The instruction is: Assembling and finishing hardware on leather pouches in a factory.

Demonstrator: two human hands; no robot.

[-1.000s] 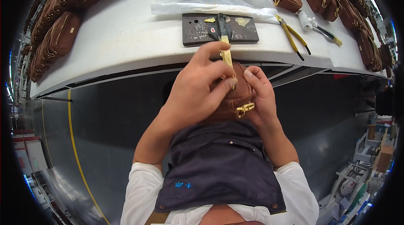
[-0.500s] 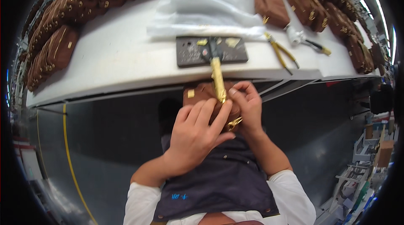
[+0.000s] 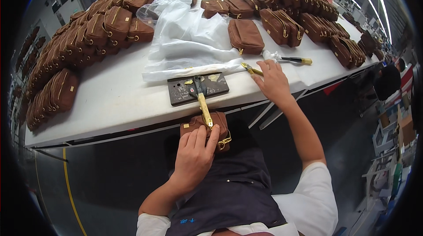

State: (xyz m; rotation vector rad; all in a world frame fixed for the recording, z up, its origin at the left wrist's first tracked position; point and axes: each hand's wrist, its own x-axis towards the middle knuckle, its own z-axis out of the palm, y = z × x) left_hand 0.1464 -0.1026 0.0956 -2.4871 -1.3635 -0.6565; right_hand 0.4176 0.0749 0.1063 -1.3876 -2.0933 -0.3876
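Note:
At the table's front edge, a small brown zip bag [image 3: 222,123] sits against the tip of a yellow-wrapped bar [image 3: 205,108]. My left hand [image 3: 194,154] is closed on the bag's near side, its fingertips by the bar's gold end. A gold clasp [image 3: 224,142] hangs from the bag beside those fingers. The bar runs out from a dark metal block [image 3: 180,92] lying on the table. To the right, my right hand [image 3: 275,81] is closed over the handles of yellow-handled pliers [image 3: 252,70]. Their jaws point away to the left, and the handle ends are hidden.
A white table [image 3: 101,99] carries stacked brown bags [image 3: 88,37] at left and more bags [image 3: 282,26] at far right. Clear and white sheeting [image 3: 189,37] lies beyond the block. A brush [image 3: 297,60] rests right of the pliers. Other people are in the background.
My right hand has left the bag and reached forward right to the pliers, which have turned slightly. My left hand stays at the bag. The view has tilted up, showing more table.

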